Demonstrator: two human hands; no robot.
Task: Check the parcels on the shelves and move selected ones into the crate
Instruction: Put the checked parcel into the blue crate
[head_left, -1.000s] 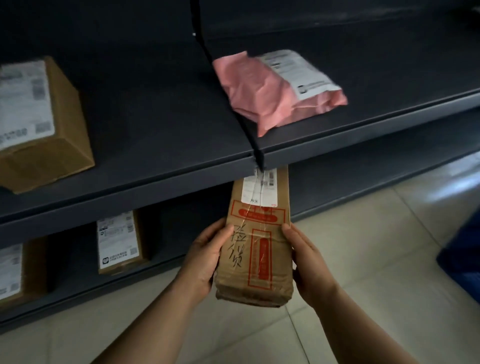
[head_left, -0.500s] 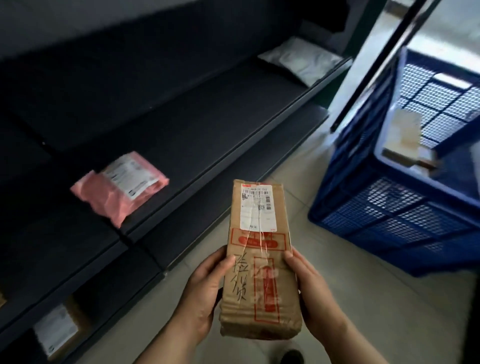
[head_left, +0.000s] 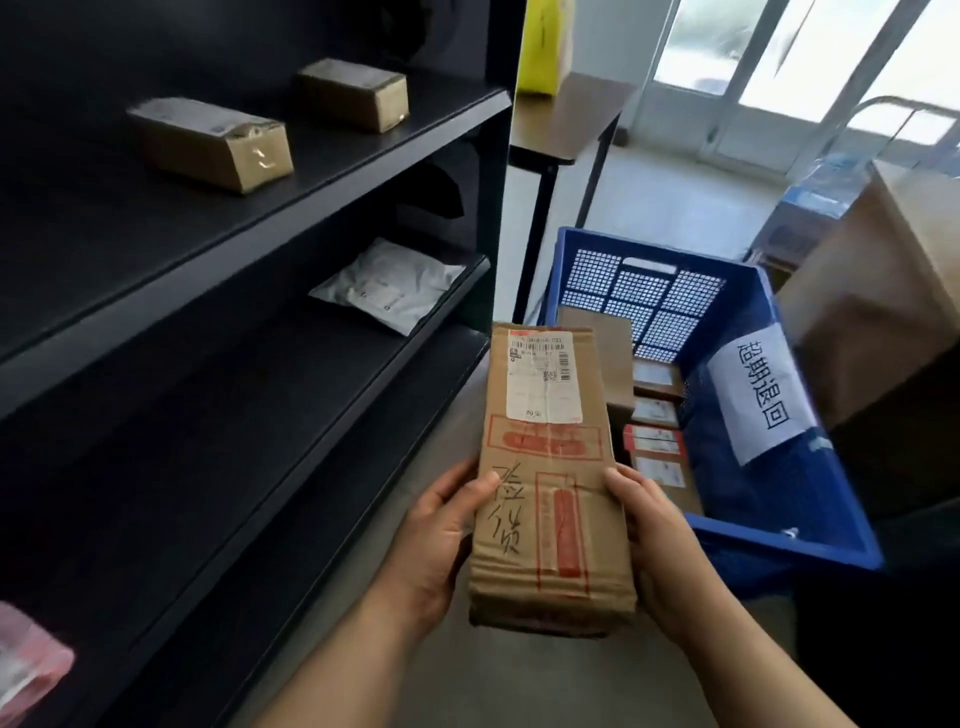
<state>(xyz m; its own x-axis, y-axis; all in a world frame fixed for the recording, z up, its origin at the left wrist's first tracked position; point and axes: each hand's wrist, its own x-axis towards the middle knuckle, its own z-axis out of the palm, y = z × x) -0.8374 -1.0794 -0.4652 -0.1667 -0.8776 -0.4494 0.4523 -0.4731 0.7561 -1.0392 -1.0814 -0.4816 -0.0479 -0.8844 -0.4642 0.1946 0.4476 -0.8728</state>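
Where the long cardboard parcel (head_left: 550, 478) covers them, the fingers of both hands are hidden; only the thumbs and the backs of the hands show. A pink mailer (head_left: 26, 660) on a lower shelf is cut off by the left edge and blurred. A yellow object (head_left: 543, 41) on the desk (head_left: 566, 122) is cut by the top edge and cannot be identified. A large cardboard box (head_left: 883, 291) at right runs out of view. The stacked parcels (head_left: 657, 415) inside the blue crate (head_left: 779, 538) are partly hidden by the held parcel, and their labels are too small to read.

The long cardboard parcel is held in the air, lengthwise away from the person, label end farthest, between the dark shelf unit (head_left: 208, 208) and the crate. The left hand (head_left: 436, 540) grips its left long edge near the near end, thumb on the top face touching the handwriting. The right hand (head_left: 660, 551) grips the opposite edge, thumb likewise on top. Both hands are closed round the parcel.

Two cardboard boxes (head_left: 213, 143) lie on the upper shelf, and a white mailer (head_left: 389, 283) lies on the shelf below. A white paper sign (head_left: 761, 392) hangs on the crate's right wall.
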